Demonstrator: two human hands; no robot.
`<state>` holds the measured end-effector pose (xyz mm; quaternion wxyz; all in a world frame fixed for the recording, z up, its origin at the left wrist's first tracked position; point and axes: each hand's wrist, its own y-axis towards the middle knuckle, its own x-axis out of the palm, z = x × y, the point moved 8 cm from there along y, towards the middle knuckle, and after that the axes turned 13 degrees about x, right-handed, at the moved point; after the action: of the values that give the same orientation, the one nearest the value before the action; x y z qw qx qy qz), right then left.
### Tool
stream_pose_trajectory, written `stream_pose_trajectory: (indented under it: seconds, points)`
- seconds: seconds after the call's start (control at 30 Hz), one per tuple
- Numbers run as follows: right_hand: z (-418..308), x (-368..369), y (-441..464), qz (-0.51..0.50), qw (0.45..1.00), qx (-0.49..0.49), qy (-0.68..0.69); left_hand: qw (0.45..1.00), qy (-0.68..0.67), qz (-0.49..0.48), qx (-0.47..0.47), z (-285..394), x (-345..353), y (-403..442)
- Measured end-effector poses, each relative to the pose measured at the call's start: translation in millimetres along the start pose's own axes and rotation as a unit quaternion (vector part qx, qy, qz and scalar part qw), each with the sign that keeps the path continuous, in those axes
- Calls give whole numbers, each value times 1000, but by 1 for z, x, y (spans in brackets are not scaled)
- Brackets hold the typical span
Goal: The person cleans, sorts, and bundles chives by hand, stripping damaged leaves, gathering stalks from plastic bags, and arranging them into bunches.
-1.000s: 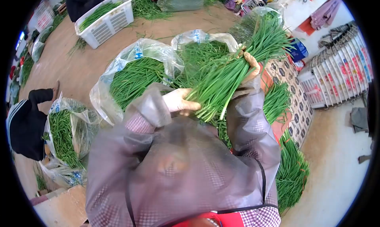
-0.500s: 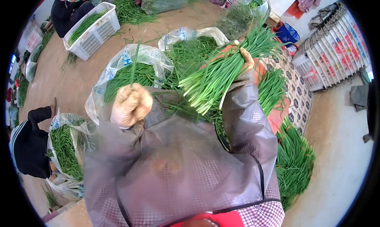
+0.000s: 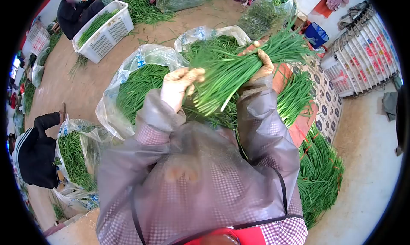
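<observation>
My right hand [image 3: 262, 66] is wrapped round a thick bunch of garlic chives [image 3: 230, 76], held up at a slant. Its pale stalk ends point down to the left, and the green leaf tips spread to the upper right. At the left side of the bunch is my left hand [image 3: 183, 83], fingers pinched; whatever lies between them is too blurred to make out. Below and beside the hands, an open plastic bag [image 3: 141, 59] holds loose green leaves, with a second bag [image 3: 200, 33] behind it. More chives [image 3: 294, 99] lie on a reddish surface to my right.
Tied chive bundles [image 3: 320, 181] are piled at my right side. A white crate [image 3: 102, 44] stands near a seated person [image 3: 72, 14] at the back left. Another person [image 3: 36, 155] bends by a filled bag [image 3: 74, 159] at left. White crates [image 3: 363, 52] are stacked at right.
My left hand, which held up a green stalk apart from the bunch, has moved right to the bunch's left side. My right hand still grips the bunch.
</observation>
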<state>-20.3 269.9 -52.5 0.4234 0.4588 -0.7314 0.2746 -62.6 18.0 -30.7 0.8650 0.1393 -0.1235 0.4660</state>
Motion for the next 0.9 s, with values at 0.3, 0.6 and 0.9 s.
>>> stream_pose_trajectory:
  seconds: [0.3,0.6,0.9]
  points:
    - [-48,-35,-8,86,993,-35,67,949,-222,-222,-32,0,-52,-67]
    - [-58,-41,1,43,996,-55,52,966,197,-167,19,-7,-13,-25]
    - [-48,-26,-1,-9,998,-39,50,982,154,-107,31,2,-5,-25]
